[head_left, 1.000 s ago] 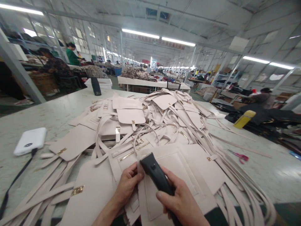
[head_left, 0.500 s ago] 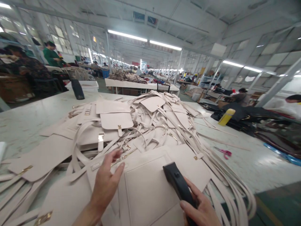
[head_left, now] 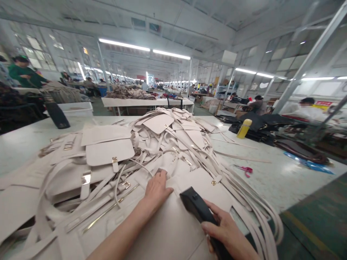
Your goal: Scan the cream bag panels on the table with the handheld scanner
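A big heap of cream leather bag panels and straps [head_left: 151, 144] with gold clasps covers the pale table [head_left: 271, 180]. My left hand [head_left: 157, 187] lies flat and open on the far edge of the nearest large cream panel [head_left: 168, 231], fingers reaching into the straps. My right hand [head_left: 227, 234] is closed round a black handheld tool [head_left: 196, 207], its blunt head resting on that same panel just right of my left hand.
Pink scissors [head_left: 244, 169] lie on the table to the right. A yellow bottle [head_left: 243, 128] stands by dark leather goods [head_left: 260, 124]. A black bottle [head_left: 56, 115] stands far left. Other people work at tables behind and at both sides.
My left hand has let go of the panel's edge and reached forward, flattening out. The right hand with the tool has shifted right and lower. The view has turned rightwards.
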Demonstrator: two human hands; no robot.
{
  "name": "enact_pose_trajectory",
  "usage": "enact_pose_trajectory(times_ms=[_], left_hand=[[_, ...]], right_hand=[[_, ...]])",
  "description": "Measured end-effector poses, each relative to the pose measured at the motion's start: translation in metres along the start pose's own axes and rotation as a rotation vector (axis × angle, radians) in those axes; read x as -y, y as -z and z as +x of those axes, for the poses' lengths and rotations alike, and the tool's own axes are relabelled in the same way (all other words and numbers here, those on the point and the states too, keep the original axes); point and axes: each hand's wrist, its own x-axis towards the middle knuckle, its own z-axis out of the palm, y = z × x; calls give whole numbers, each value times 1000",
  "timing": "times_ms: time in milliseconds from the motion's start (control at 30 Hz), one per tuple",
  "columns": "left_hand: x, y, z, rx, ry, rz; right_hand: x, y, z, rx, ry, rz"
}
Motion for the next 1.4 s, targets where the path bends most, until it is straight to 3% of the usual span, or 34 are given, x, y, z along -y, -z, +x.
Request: enact_pose_trajectory(times_ms=[267, 333, 467, 600, 700, 833, 933, 1067, 1267, 1400], left_hand=[[-2, -12, -8, 48, -3, -44], [0, -15, -10, 32, 6, -57], [6, -13, -13, 21, 15, -84], [0, -5, -4, 30, -35, -125], [-12, -6, 14, 42, -26, -238], [-19, -18, 32, 110, 1, -568], [-15, -25, 29, 148, -9, -854], [-8, -28, 18, 155, -4, -1099], [-6, -28, 14, 152, -11, -1228], [-4, -28, 11, 151, -16, -1247]], right_hand=[[31, 3, 47, 152, -35, -131], [33, -1, 61, 112, 9, -151], [27, -4, 79, -109, 167, -131], [20, 7, 72, -184, 180, -71], [20, 15, 54, -154, 169, -37], [19, 17, 40, -59, 92, 27], [18, 13, 50, 9, 90, 74], [24, 5, 70, -14, 162, 96], [24, -3, 58, 60, 98, 63], [26, -5, 62, -15, 148, 76]])
